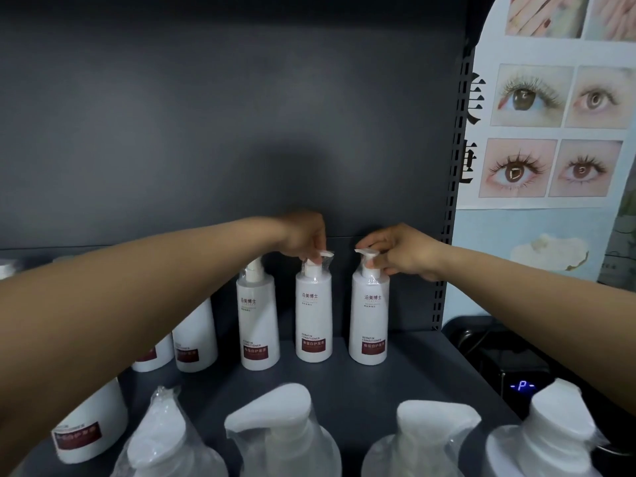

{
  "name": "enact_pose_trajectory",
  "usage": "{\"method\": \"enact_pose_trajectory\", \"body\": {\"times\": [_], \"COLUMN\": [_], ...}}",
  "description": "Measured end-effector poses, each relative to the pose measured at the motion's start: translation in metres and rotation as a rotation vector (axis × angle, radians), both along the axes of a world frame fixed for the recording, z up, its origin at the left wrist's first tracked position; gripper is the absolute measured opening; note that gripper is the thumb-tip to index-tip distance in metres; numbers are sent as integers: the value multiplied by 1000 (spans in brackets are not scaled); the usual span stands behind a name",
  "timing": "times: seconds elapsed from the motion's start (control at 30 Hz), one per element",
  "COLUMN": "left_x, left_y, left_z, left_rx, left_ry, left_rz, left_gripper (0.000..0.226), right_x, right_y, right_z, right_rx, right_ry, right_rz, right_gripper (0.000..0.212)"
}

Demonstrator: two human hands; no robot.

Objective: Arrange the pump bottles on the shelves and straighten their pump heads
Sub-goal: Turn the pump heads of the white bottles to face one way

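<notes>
White pump bottles with dark red labels stand in a back row on the dark grey shelf point(395, 380). My left hand point(304, 237) pinches the pump head of the middle bottle point(314, 315), whose nozzle points right. My right hand point(401, 251) grips the pump head of the rightmost bottle point(368, 321), whose nozzle points left. A third bottle point(258, 321) stands just left of them, untouched. More bottles point(194, 335) further left are partly hidden behind my left forearm.
Several plastic-wrapped pump heads point(275, 418) fill the near edge of the view. The shelf upright point(447, 215) with slots runs along the right. Beyond it are a poster of eyes point(550, 132) and a black device with a blue lit display point(522, 386).
</notes>
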State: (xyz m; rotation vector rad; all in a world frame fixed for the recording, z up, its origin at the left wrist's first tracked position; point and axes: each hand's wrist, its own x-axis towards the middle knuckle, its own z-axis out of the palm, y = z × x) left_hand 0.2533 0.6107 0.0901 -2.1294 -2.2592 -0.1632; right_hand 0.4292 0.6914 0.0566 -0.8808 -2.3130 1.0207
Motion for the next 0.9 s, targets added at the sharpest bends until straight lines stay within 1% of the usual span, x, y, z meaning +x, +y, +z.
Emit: {"method": "enact_pose_trajectory", "body": {"times": [0.17, 0.43, 0.53, 0.57, 0.67, 0.7, 0.8, 0.9], "left_x": [-1, 0, 0, 0, -7, -10, -24, -36], "left_y": [-6, -12, -14, -15, -22, -25, -38, -49], "left_z": [4, 1, 4, 5, 11, 13, 18, 19], "left_rx": [-25, 0, -20, -33, -78, -86, -120, -136], "left_ry": [-16, -12, -11, -11, -40, -45, 8, 51], "left_rz": [4, 0, 8, 11, 47, 60, 118, 168], "left_gripper": [14, 19, 21, 26, 59, 65, 60, 53], "right_x": [-3, -6, -4, -3, -2, -1, -1, -2], "right_y": [1, -2, -4, -4, -6, -6, -8, -10], "right_z": [3, 0, 0, 0, 1, 3, 6, 7], "right_rx": [-5, -4, -10, -13, -10, -4, 16, 32], "right_ry": [-37, -16, -21, -22, -38, -56, -107, -135], "right_rz": [18, 10, 5, 7, 22, 32, 49, 61], "right_gripper": [37, 37, 38, 38, 38, 38, 39, 45]}}
